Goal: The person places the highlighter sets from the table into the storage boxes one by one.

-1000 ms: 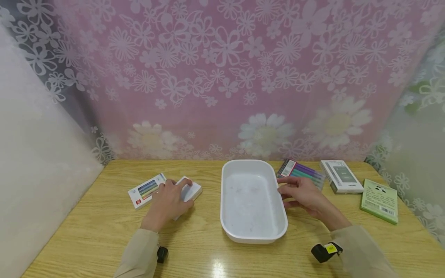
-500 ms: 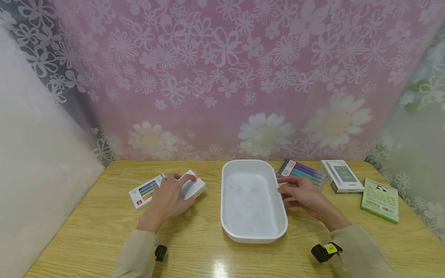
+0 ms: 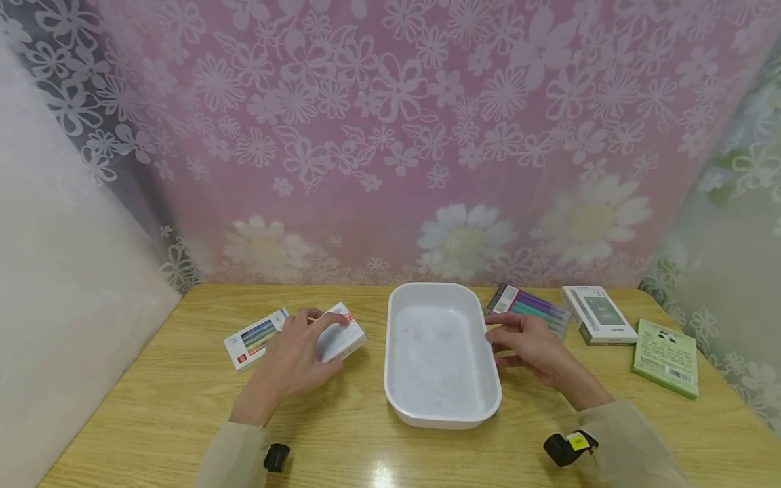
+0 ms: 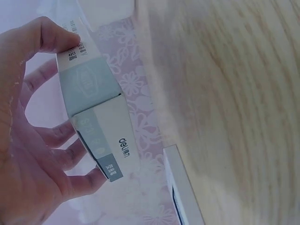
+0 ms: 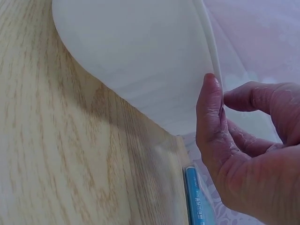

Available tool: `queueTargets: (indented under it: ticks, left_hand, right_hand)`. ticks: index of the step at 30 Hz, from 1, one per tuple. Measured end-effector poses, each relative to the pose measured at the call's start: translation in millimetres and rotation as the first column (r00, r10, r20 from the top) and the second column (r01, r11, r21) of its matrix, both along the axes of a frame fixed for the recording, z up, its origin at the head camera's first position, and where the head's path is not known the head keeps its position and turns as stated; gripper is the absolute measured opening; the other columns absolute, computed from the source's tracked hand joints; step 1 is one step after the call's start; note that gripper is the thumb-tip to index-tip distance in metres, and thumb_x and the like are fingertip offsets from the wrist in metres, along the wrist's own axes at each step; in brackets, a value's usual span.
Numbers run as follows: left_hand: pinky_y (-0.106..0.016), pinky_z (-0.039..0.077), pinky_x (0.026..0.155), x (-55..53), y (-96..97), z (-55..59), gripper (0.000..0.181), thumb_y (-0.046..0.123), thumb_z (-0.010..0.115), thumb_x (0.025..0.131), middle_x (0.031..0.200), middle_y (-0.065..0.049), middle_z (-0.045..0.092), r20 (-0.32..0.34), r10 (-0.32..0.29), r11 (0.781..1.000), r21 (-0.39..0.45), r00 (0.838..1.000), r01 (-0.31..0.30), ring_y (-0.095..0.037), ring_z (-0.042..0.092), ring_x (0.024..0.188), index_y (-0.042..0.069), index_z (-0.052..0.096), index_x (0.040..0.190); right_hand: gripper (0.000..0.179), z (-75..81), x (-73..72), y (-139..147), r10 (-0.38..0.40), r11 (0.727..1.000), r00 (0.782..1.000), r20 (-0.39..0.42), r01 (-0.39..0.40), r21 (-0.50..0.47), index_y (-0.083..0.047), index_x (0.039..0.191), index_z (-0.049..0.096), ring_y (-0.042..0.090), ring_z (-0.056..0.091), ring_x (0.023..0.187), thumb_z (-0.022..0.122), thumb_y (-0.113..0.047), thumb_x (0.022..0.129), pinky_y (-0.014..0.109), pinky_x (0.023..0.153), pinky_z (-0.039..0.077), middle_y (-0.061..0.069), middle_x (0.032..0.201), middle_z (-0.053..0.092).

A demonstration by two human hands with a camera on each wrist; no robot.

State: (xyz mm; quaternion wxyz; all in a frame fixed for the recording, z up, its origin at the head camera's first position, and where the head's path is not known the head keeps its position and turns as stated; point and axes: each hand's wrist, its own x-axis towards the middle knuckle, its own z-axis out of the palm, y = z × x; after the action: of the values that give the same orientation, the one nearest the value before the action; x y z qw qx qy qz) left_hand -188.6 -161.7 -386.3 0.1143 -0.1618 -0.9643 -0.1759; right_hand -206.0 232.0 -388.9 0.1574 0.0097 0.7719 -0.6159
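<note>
In the head view my left hand (image 3: 295,356) grips a small white box (image 3: 339,335) just above the table. The left wrist view shows the box's pale blue-grey and white sides (image 4: 91,86) with "deli" printing, the thumb on one side and fingers on the other. My right hand (image 3: 533,346) holds the right edge of a white rectangular tray (image 3: 442,421). In the right wrist view the thumb lies along the tray's outer wall (image 5: 140,56), with a fingertip at the rim. The tray's inside shows no objects.
A flat box of coloured pens (image 3: 256,337) lies left of my left hand. Behind my right hand is a clear pack of purple and green pens (image 3: 537,306). Farther right lie a white box (image 3: 601,315) and a green packet (image 3: 666,357). A flowered curtain (image 3: 396,169) hangs behind the table.
My left hand has raised the small white box, tilted it and carried it slightly right towards the tray. The right hand stays at the tray's edge.
</note>
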Motion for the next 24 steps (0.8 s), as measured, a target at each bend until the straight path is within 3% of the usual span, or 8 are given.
queueTargets:
  ticks: [10,17,24]
  left_hand:
    - [-0.038,0.049,0.066,7.3,4.7,11.2,0.052,0.036,0.075,0.076,0.135,-0.012,0.059,-0.031,-0.047,0.999,0.004,0.998,0.048,-0.033,0.06,0.111,0.041,0.063,0.126]
    - [-0.045,0.05,0.07,11.4,8.6,18.5,0.053,0.036,0.074,0.076,0.137,-0.01,0.058,-0.026,-0.088,0.996,-0.024,0.996,0.088,-0.032,0.059,0.113,0.042,0.062,0.127]
    - [-0.048,0.051,0.078,13.2,13.7,22.8,0.054,0.033,0.075,0.075,0.136,-0.01,0.058,-0.062,-0.121,0.993,-0.007,0.991,0.121,-0.035,0.06,0.116,0.041,0.062,0.127]
  right_hand:
    - [0.059,-2.3,0.4,1,-0.005,1.0,1.0,0.001,0.005,-0.015,0.005,0.148,0.044,0.015,0.073,0.09,0.065,-0.019,0.099,0.032,0.076,0.063,0.002,0.101,0.075]
    - [0.059,-2.6,-0.1,0,-0.003,1.0,1.0,-0.002,0.003,-0.016,0.006,0.148,0.044,0.014,0.072,0.09,0.065,-0.019,0.099,0.032,0.076,0.063,0.001,0.101,0.075]
    - [0.059,-2.8,-0.7,0,-0.01,1.0,1.0,0.001,0.01,-0.026,0.005,0.148,0.044,0.014,0.073,0.09,0.065,-0.019,0.099,0.031,0.075,0.063,0.001,0.101,0.075]
